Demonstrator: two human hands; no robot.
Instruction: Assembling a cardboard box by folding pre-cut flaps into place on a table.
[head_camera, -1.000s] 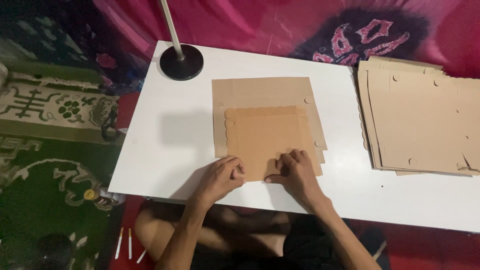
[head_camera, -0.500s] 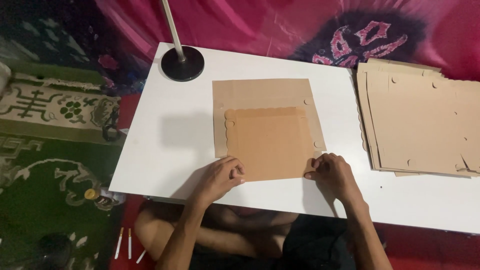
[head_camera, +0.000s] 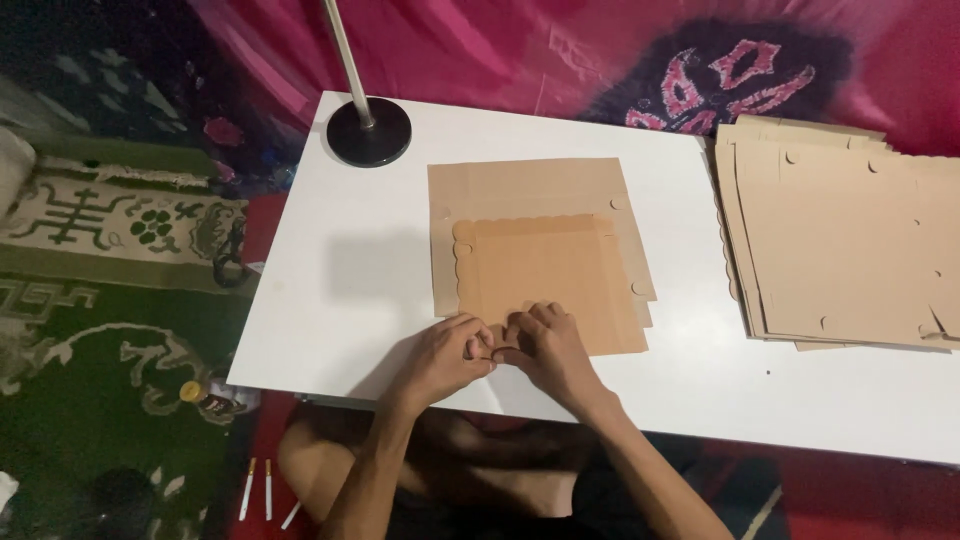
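A: Change noted?

B: Yes. Half a second ago the right hand (head_camera: 553, 350) sat at the card's lower right corner; it has now slid left to meet the left hand (head_camera: 452, 352) at lower centre of frame.

A: Hand state?

B: Pressed together, fingertips bearing on the near edge of the folded card (head_camera: 545, 270), which lies flat, mid-table (head_camera: 340, 290).

A: Meaning?

B: Likely creasing that edge.

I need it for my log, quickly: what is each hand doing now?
Left hand: fingers curled, pressing the near edge of the cardboard.
Right hand: fingers curled, pressing the same edge, beside the left hand.
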